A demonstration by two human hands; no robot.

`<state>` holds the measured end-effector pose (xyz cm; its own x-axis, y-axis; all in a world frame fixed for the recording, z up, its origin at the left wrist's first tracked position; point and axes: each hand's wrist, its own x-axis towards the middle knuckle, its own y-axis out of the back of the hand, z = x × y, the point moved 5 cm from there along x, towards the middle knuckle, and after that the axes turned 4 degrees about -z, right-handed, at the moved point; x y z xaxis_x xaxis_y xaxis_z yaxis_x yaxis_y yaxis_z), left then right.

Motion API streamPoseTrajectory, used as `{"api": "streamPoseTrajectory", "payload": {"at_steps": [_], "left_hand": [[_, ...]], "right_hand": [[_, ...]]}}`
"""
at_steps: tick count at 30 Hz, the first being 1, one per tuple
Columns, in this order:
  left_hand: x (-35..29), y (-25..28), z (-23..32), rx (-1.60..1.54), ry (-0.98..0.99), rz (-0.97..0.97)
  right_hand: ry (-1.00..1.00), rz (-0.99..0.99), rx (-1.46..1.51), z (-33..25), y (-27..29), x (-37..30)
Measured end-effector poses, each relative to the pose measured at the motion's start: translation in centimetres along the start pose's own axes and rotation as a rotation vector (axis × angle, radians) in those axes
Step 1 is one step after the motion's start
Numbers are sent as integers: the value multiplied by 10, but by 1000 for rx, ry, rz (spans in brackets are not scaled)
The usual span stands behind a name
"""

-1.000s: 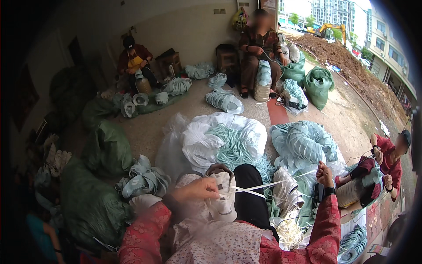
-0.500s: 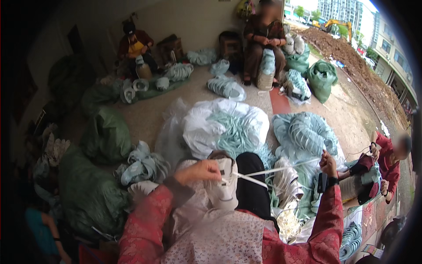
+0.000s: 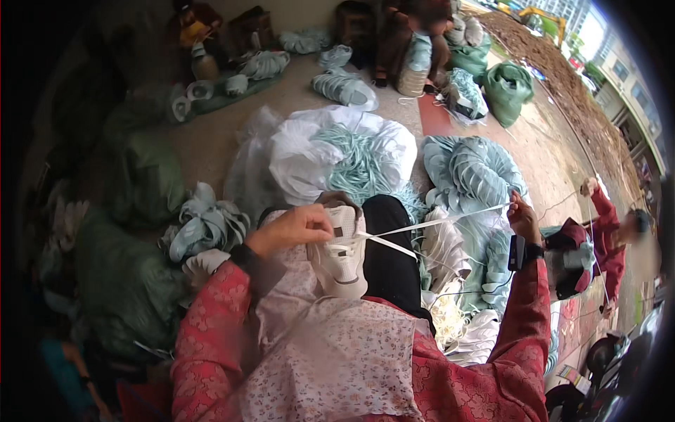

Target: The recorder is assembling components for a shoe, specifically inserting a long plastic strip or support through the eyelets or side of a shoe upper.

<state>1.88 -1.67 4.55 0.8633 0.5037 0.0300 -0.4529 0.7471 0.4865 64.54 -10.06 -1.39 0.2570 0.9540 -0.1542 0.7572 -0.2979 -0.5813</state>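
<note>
A white sneaker (image 3: 342,247) lies on my lap over the floral apron (image 3: 330,359), close to my dark-clad knee. My left hand (image 3: 299,231) is closed at the sneaker's left side, its fingertips by the lacing; what they hold, if anything, is hidden. Out to the right, my right hand (image 3: 522,218) pinches the end of a flat white shoelace (image 3: 450,218). That lace is stretched taut from the eyelets across to the hand. A second white lace end (image 3: 394,245) hangs loose over the dark knee.
Ahead sits a white sack (image 3: 299,151) of pale green laces. Stacked light-blue shoe uppers (image 3: 485,169) and white uppers (image 3: 444,246) lie to the right. Green sacks (image 3: 119,281) stand left. A co-worker in red (image 3: 608,232) sits at far right; two more people work at the back.
The view has tilted, so the surroundings sit higher in the picture. My left hand has drawn slightly left from the lacing. My right hand still pulls the lace. The right co-worker's arms have spread.
</note>
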Motion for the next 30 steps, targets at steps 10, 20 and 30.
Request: {"api": "streamPoseTrajectory", "payload": {"at_steps": [10,20,30], "left_hand": [[15,-8,7,13,20,4],[20,-82,76,176,-263,-12],[74,-136,42,1393,73,194]], "right_hand": [[236,-4,-43,-55,-41,11],[261,-317,-27,-122,-173,-58],[425,-408,-323,-123,-245,-183]]}}
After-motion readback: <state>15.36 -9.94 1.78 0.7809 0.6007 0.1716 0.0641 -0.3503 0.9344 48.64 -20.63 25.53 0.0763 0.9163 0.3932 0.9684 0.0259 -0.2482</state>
